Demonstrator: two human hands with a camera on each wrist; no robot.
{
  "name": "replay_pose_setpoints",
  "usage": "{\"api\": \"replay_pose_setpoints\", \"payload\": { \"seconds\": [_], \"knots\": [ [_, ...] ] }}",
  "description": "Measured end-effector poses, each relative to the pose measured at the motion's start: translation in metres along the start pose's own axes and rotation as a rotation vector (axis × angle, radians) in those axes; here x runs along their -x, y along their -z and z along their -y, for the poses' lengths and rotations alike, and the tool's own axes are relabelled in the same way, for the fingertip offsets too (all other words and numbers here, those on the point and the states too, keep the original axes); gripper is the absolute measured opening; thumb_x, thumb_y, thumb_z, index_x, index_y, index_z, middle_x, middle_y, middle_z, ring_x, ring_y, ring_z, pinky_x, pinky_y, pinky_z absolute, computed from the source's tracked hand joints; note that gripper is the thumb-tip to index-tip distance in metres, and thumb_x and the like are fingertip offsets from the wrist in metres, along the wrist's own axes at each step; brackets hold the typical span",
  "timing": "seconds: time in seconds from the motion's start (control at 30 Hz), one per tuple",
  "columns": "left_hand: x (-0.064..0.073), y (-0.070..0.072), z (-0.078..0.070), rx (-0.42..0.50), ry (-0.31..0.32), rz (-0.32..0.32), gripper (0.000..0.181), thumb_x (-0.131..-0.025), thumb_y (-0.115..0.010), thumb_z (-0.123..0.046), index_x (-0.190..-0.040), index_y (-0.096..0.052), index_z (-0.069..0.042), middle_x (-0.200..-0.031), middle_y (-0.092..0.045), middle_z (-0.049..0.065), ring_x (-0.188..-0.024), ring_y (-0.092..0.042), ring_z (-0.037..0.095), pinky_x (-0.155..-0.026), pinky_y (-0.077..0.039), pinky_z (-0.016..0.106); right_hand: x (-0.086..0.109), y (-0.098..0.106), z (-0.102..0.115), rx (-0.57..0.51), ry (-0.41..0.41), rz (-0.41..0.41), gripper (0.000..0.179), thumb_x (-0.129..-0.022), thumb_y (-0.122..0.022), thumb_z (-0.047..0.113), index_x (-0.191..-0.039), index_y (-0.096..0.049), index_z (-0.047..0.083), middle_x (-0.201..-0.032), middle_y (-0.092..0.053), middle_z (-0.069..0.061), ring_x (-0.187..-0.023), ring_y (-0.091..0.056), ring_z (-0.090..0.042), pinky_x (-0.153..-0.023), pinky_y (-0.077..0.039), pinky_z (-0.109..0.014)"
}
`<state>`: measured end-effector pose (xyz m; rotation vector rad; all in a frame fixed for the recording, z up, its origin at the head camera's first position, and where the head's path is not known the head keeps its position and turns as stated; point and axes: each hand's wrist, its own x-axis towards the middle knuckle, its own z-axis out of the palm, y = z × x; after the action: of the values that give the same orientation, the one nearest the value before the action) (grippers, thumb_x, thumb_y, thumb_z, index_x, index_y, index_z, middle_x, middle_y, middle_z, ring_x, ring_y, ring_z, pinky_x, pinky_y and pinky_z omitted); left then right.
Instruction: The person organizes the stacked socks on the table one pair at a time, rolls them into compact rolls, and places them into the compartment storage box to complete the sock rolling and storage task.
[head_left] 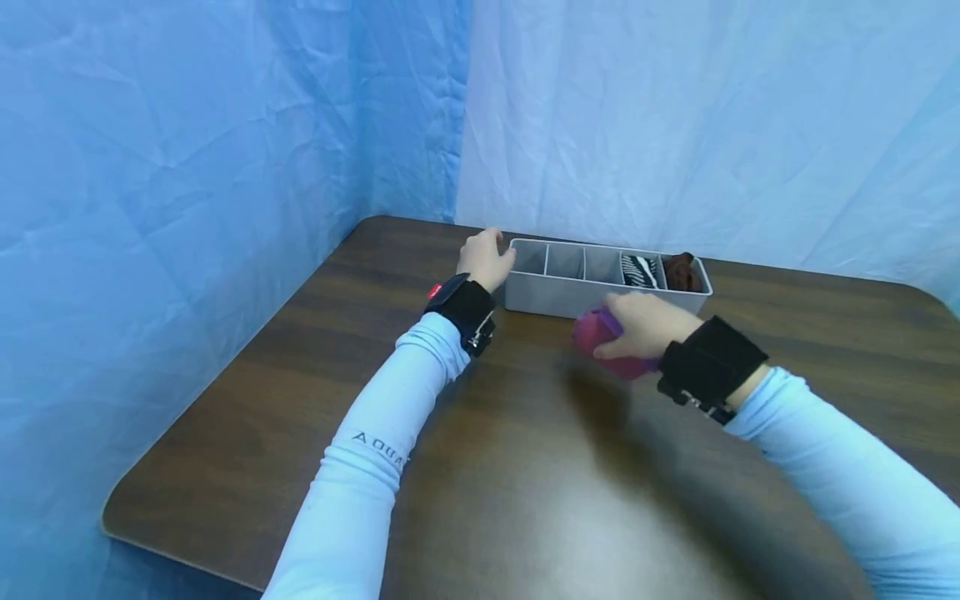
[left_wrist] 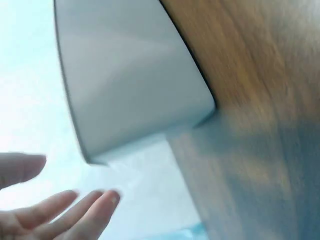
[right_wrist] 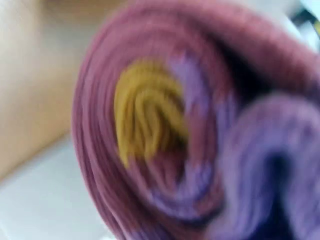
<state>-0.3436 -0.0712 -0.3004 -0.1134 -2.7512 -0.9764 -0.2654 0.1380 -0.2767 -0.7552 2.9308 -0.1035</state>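
Note:
A long grey organizer box with a row of compartments stands at the back of the table. My right hand grips a rolled-up sock, dark pink with purple, just in front of the box. In the right wrist view the rolled sock shows its spiral end, with mustard yellow ribbing at the core. My left hand is by the box's left end, its fingers loosely bent and holding nothing. The left wrist view shows the thumb and fingers spread beside the box's end wall.
A black-and-white striped sock sits in a compartment right of the box's middle. Brown folded cloth fills the rightmost compartment. Behind the dark wooden table hangs a pale blue curtain, with another along the left side.

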Motion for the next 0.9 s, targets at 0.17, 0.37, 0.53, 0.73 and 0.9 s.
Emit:
{"api": "replay_pose_setpoints", "payload": {
  "seconds": [0.17,0.37,0.53,0.73,0.9],
  "knots": [
    [-0.031,-0.025,0.025,0.003,0.093,0.017,0.031,-0.084,-0.049,-0.029,-0.107,-0.058,-0.009,-0.107,-0.058,0.006,-0.096,-0.053,0.02,-0.08,-0.042,0.029,-0.018,0.045,-0.012,-0.223,-0.167,0.024,0.062,-0.075,-0.06,0.037,-0.113,-0.039,-0.007,-0.099,-0.051,-0.024,-0.084,-0.056,-0.032,-0.062,-0.05,-0.037],
    [0.0,-0.005,0.008,0.127,0.156,0.019,0.024,-0.084,-0.052,-0.018,-0.102,-0.062,-0.006,-0.103,-0.06,0.009,-0.095,-0.054,0.022,-0.081,-0.043,0.031,-0.041,0.06,-0.016,-0.354,-0.389,-0.098,0.068,-0.076,-0.054,0.045,-0.114,-0.043,-0.01,-0.104,-0.051,-0.029,-0.088,-0.054,-0.035,-0.071,-0.049,-0.039],
    [0.008,-0.007,0.002,0.138,0.151,0.023,0.025,-0.084,-0.052,-0.017,-0.104,-0.061,-0.006,-0.105,-0.06,0.008,-0.097,-0.053,0.022,-0.082,-0.043,0.031,-0.046,0.05,-0.02,-0.458,-0.517,-0.259,0.054,-0.075,-0.055,0.045,-0.088,-0.052,-0.007,-0.086,-0.058,-0.023,-0.072,-0.055,-0.028,-0.065,-0.048,-0.035],
    [0.01,-0.012,-0.003,0.115,0.147,0.044,0.023,-0.082,-0.053,-0.017,-0.101,-0.063,-0.006,-0.104,-0.061,0.007,-0.096,-0.053,0.022,-0.081,-0.044,0.031,-0.047,0.035,-0.029,-0.447,-0.567,-0.394,0.046,-0.073,-0.058,0.044,-0.064,-0.042,0.003,-0.059,-0.047,-0.008,-0.056,-0.043,-0.019,-0.048,-0.036,-0.025],
    [0.013,-0.011,-0.005,0.094,0.127,0.057,0.019,-0.081,-0.055,-0.017,-0.094,-0.064,-0.006,-0.1,-0.062,0.006,-0.092,-0.053,0.02,-0.079,-0.043,0.03,-0.049,0.028,-0.03,-0.325,-0.548,-0.399,0.049,-0.071,-0.06,0.045,-0.07,-0.049,-0.002,-0.062,-0.047,-0.012,-0.061,-0.043,-0.024,-0.048,-0.035,-0.028]
  ]
}}
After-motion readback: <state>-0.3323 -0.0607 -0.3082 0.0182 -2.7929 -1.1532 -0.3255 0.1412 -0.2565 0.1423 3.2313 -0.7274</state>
